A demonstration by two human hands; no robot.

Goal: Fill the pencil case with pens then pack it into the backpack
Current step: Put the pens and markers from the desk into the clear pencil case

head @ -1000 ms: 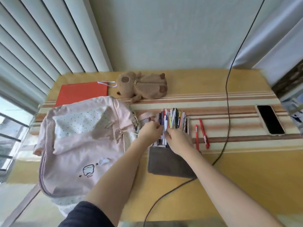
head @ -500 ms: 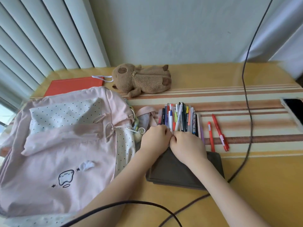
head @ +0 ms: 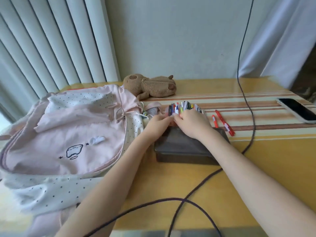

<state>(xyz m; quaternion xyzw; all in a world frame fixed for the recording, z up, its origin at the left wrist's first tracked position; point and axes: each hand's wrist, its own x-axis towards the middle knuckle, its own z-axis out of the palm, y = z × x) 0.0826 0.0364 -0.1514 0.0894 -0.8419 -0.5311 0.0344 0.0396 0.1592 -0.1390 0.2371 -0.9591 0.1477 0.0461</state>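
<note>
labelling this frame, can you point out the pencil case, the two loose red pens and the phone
pencil case (head: 184,147): head view, on its dark top face below the hands.
two loose red pens (head: 224,122): head view, on the barrel of the longer pen.
phone (head: 298,111): head view, on its dark screen.

So I've got the grey pencil case (head: 184,147) lying flat on the table, mouth facing away from me, with a whole bunch of colourful pens (head: 183,106) fanned out of it. Two red pens (head: 222,121) sit loose just right of it. The pink backpack (head: 68,134) lies flat on the left, touching the case.
</note>
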